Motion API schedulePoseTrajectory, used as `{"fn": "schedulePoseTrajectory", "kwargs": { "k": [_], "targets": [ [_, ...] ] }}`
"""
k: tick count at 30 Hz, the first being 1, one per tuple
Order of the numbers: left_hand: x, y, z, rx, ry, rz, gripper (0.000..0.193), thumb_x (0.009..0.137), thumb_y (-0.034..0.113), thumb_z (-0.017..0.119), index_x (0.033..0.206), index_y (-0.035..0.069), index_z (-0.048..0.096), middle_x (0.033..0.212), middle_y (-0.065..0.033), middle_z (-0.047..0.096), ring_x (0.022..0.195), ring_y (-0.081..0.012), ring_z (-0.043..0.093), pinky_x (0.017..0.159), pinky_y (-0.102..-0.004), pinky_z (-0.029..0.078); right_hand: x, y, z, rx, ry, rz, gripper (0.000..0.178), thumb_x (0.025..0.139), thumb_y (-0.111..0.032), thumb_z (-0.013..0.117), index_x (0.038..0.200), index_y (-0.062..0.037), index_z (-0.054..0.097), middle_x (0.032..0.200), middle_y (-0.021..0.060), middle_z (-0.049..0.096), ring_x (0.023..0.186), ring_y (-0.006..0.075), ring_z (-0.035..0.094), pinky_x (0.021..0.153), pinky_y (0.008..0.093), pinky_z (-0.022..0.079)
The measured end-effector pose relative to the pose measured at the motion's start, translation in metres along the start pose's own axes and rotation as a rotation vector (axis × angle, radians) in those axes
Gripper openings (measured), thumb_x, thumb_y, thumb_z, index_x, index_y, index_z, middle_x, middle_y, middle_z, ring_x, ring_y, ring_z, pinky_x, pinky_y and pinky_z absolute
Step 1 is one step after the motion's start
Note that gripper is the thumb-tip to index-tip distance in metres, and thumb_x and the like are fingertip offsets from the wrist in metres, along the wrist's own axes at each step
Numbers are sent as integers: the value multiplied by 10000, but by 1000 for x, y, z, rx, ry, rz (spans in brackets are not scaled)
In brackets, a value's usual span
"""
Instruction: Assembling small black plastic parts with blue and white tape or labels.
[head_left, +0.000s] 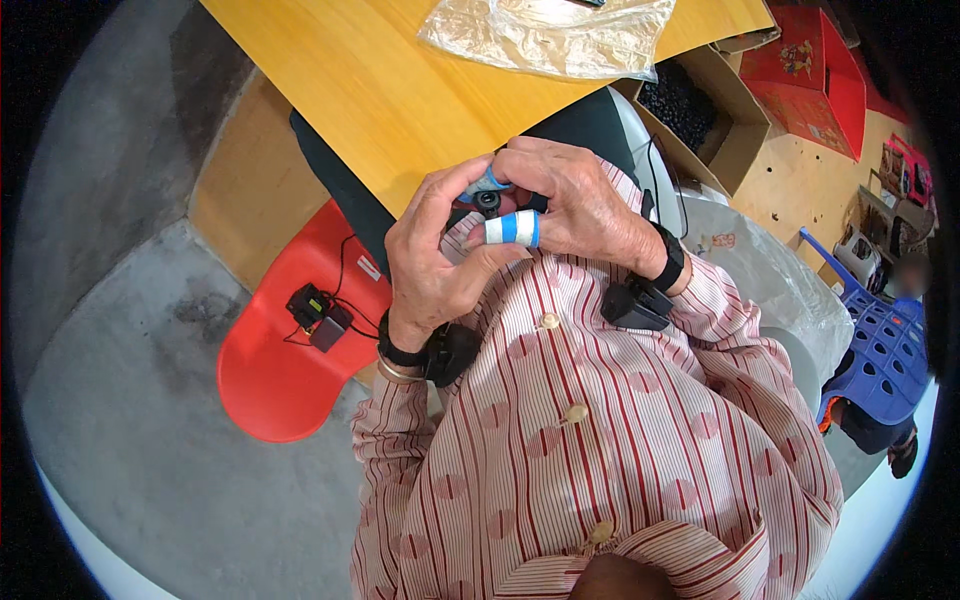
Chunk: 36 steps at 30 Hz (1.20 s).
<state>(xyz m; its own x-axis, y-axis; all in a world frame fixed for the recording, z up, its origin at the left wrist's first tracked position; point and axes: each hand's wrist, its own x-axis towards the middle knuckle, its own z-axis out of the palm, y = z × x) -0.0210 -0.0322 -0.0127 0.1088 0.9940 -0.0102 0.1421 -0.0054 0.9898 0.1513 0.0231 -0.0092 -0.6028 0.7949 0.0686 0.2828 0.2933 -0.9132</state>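
Close in front of my striped shirt, just past the table's near edge, both hands meet around a small black round part (pixel 487 203) with a ring-like end. My left hand (pixel 432 245) curls round it from the left, its thumb below and fingers above. From the right, my right hand (pixel 575 195) pinches at the same part. Blue-and-white tape (pixel 513 229) wraps the right thumb, and more blue tape circles a fingertip just above the part. Fingers hide most of the piece, so its full shape cannot be made out.
A yellow wooden table (pixel 340 75) lies ahead, with a clear plastic bag (pixel 550 40) on it. At right, a cardboard box (pixel 745 150) holds many small black pieces, near a red box (pixel 805 80). A red stool (pixel 270 375) carries a small black device. A blue plastic chair (pixel 880 350) stands far right.
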Motion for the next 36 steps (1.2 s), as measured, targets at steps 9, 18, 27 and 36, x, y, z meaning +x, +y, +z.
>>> {"fn": "schedulePoseTrajectory", "kwargs": {
  "k": [9,18,27,36],
  "targets": [
    [3,-3,-4,72,-5,87,616,665,258,829,1159,1,564,1059,-147,622,933,-256,632,811,-331,502,0,0,1,-2,31,-44,330,719,-268,772,897,-52,598,692,58,558,691,236,566,601,340,455],
    [7,2,-5,135,-36,172,604,657,214,831,1152,17,546,1097,-158,601,975,-281,611,831,-347,495,0,0,1,35,54,-75,317,705,-264,786,862,-53,609,722,76,570,722,265,574,627,352,458],
    [0,-1,-1,102,-1,130,552,668,193,827,1117,9,564,1056,-157,618,934,-264,624,807,-329,499,-3,0,2,57,32,-59,277,723,-255,764,854,-62,616,697,82,562,688,264,565,600,357,449],
    [-2,8,3,190,9,195,586,684,236,808,1156,-2,558,1068,-156,615,952,-295,621,821,-343,501,-5,-2,-1,-1,71,-168,319,716,-274,764,831,-43,576,659,87,529,644,263,558,565,363,437]
  ]
}}
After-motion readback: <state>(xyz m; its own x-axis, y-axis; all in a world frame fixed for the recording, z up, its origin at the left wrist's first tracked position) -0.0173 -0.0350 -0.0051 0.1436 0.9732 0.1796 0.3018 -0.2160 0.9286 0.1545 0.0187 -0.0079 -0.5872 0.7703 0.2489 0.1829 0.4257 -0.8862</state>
